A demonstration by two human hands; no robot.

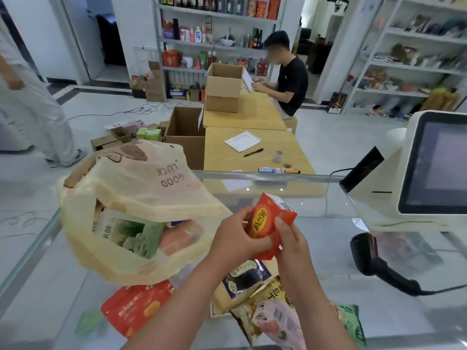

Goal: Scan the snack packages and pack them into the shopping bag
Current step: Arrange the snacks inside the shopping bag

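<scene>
Currently held above the glass counter point(328, 213): red snack package point(271, 224), tilted, barcode panel at upper right. Gripped from both sides: left hand point(236, 234) closed on its left edge, right hand point(290, 245) closed on its lower right edge. Just left: yellow shopping bag point(141, 198), mouth open, green package point(131, 234) inside. Below the hands: further snack packages point(262, 296) lying on the counter. Right: handheld scanner point(374, 258) resting near the checkout terminal point(429, 168).
</scene>
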